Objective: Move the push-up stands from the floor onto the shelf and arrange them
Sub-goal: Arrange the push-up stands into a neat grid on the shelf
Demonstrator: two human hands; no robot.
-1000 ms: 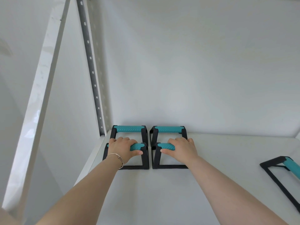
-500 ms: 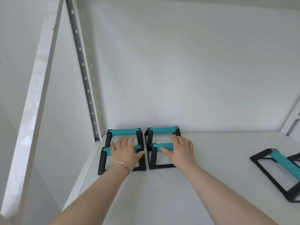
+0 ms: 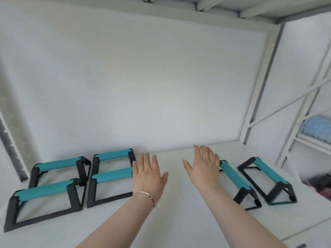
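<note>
Several black push-up stands with teal grips stand on the white shelf (image 3: 111,221). At the left they form a tidy block: a front-left stand (image 3: 43,191), a back-left stand (image 3: 59,164), a back-right stand (image 3: 114,154) and a front-right stand (image 3: 112,176). Two more stands (image 3: 234,176) (image 3: 268,170) sit at an angle on the right. My left hand (image 3: 149,173) hovers open, empty, just right of the block. My right hand (image 3: 202,167) is open and empty too, its fingers just left of the nearer angled stand.
The white back wall closes the shelf behind. A perforated grey upright (image 3: 9,140) stands at the left. White shelf posts (image 3: 258,97) rise at the right, with a neighbouring shelf holding a blue fabric item (image 3: 317,127). An upper shelf (image 3: 215,9) is overhead.
Both hands have let go of the front two stands in the left block and swung right, fingers spread. The view has turned right, bringing both angled stands fully into sight.
</note>
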